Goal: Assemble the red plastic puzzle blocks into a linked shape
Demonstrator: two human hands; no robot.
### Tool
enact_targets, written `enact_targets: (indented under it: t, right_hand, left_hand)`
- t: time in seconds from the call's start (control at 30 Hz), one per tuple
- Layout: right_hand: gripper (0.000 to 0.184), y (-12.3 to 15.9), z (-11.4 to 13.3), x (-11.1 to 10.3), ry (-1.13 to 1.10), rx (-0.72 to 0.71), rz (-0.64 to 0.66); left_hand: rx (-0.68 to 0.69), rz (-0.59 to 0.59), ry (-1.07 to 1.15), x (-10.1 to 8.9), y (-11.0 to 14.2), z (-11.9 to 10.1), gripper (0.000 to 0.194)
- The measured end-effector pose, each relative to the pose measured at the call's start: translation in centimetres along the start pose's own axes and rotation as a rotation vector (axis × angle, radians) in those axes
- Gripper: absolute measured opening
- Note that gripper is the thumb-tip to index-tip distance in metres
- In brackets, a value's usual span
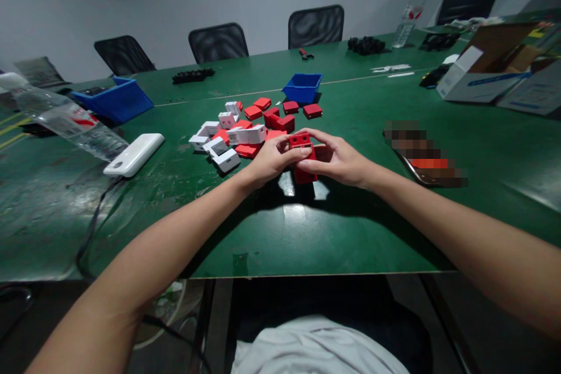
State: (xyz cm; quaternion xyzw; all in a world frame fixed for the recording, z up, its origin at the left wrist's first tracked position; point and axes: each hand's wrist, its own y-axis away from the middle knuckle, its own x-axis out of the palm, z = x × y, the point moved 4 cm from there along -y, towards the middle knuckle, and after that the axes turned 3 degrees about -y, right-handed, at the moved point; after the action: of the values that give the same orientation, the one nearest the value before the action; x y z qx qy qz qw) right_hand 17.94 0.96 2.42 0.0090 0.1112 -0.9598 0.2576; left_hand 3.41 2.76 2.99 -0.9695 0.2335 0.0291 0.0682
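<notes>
Left hand (272,159) and right hand (339,158) are gripping a red, hard-looking rectangular block (300,139) between them, the thumbs pressing on its near side and the fingers curling around it. It is sitting in front of the person, near the front edge of the green tabletop (272,245). Its long axis is running up and down the view, the upper end leaning slightly left and the lower end slightly right; the upper end is showing two dark round holes. Whether its base is touching the tabletop, I cannot tell. Just beyond the left hand, a loose pile of white, notched rectangular blocks (227,160) and bright red rectangular blocks (253,112) is lying at mixed angles. Behind the pile, a small blue open-topped plastic bin (301,93) is standing. A dark-screened phone (421,158), partly blurred out, is lying well to the right.
</notes>
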Motion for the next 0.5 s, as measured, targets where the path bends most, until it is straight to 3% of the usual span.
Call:
enact_targets:
  t: [0.5]
  right_hand:
    - [0.073,0.19,0.5,-0.09,0.003,-0.005,0.005]
  left_hand:
    - [0.02,0.006,-0.016,0.03,0.24,-0.43,0.048]
